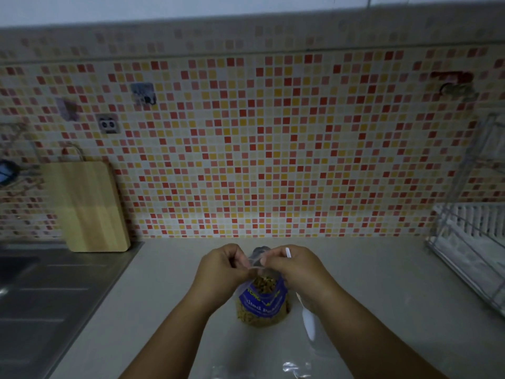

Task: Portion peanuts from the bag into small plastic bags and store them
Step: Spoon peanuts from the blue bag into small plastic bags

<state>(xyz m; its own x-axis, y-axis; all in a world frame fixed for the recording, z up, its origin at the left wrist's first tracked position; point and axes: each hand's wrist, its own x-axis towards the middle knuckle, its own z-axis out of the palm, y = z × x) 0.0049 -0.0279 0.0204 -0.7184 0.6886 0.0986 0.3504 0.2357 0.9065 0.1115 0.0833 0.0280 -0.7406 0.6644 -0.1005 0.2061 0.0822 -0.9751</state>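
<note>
A peanut bag (262, 302) with a blue label stands upright on the pale counter (169, 291), in the lower middle of the view. Its clear top is pinched from both sides. My left hand (221, 266) grips the left edge of that top and my right hand (297, 269) grips the right edge. A white plastic spoon (308, 322) is tucked in my right hand; its thin end sticks out above the knuckles and its wider end shows below the wrist. Clear small plastic bags (296, 368) lie flat on the counter between my forearms.
A wooden cutting board (87, 206) leans on the mosaic tile wall at the left. A steel sink drainboard (41, 302) fills the lower left. A wire dish rack (470, 236) stands at the right edge.
</note>
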